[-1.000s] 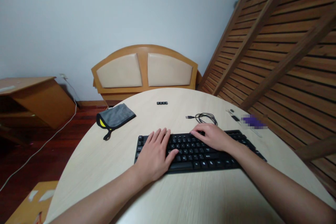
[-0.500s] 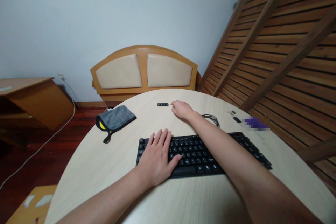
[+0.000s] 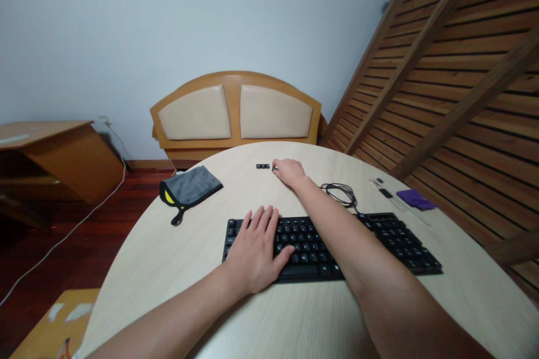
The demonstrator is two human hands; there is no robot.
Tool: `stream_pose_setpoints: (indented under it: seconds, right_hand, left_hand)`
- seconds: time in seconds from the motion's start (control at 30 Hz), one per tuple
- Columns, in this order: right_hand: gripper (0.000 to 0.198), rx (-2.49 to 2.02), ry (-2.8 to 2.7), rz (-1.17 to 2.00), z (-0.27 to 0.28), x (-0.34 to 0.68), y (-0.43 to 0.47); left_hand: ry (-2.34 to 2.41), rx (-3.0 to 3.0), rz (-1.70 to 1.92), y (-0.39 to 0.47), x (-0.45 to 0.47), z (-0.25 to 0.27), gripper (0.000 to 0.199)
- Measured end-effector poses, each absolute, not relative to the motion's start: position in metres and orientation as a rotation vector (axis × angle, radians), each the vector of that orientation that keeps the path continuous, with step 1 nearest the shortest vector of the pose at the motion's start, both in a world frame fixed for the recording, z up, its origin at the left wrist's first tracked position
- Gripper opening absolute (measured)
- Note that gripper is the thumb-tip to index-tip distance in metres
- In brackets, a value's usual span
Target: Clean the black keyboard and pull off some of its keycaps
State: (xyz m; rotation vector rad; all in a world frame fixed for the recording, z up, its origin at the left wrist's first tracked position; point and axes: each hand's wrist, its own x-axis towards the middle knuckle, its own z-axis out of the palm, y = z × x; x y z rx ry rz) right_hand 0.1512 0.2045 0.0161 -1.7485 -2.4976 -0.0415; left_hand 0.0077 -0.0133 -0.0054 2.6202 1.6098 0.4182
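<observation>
My left hand (image 3: 256, 252) lies flat with its fingers spread over the left part of a black keyboard (image 3: 381, 235). Toward the far edge of the table, my right hand (image 3: 288, 173) pinches a small black keycap (image 3: 275, 169) between thumb and fingertips. Just left of those fingers, a short row of black keycaps (image 3: 263, 166) rests on the tabletop. My right forearm crosses above the keyboard and hides some of its keys. Behind the keyboard lies its coiled black cable (image 3: 341, 193), partly covered by that arm.
A folded grey cloth (image 3: 191, 186) with yellow inside and a black loop lies at the table's left. On the right are a purple cloth-like piece (image 3: 416, 199) and a thin tool with a black part (image 3: 385, 193). A wooden headboard (image 3: 234, 106) stands behind the round table (image 3: 168, 269).
My right hand has closed on the keycap at the right end of the row and drawn it slightly away. The left hand stays on the keyboard. The view has shifted a little.
</observation>
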Motion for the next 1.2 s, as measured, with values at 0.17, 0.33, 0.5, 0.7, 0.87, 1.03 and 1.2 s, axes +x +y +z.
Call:
stream_pose_setpoints:
  seconds: [0.17,0.33,0.5,0.7,0.87,1.03,1.2]
  right_hand:
    - [0.025,-1.72,-2.526,0.055,0.025,0.16,0.184]
    - [0.018,-1.504,-2.612,0.345,0.042,0.19,0.154]
    - [0.028,-1.189,-2.649,0.722,0.054,0.226,0.123]
    - [0.028,-1.214,-2.676,0.942,0.056,0.242,0.103]
    - [0.024,-1.255,-2.771,0.894,0.063,0.241,0.097]
    - [0.028,-1.29,-2.849,0.887,0.069,0.237,0.094]
    - [0.023,-1.304,-2.88,0.849,0.072,0.232,0.089]
  left_hand:
    - [1.605,2.64,0.433,-0.014,0.007,-0.007,0.074]
    - [1.614,2.647,0.408,-0.014,0.008,-0.007,0.077]
    - [1.612,2.635,0.408,-0.014,0.008,-0.006,0.077]
    - [1.6,2.632,0.405,-0.014,0.006,-0.004,0.073]
    - [1.61,2.623,0.402,-0.014,0.005,-0.004,0.069]
    - [1.615,2.636,0.406,-0.014,0.005,-0.004,0.068]
    - [1.619,2.645,0.389,-0.014,0.005,-0.004,0.069]
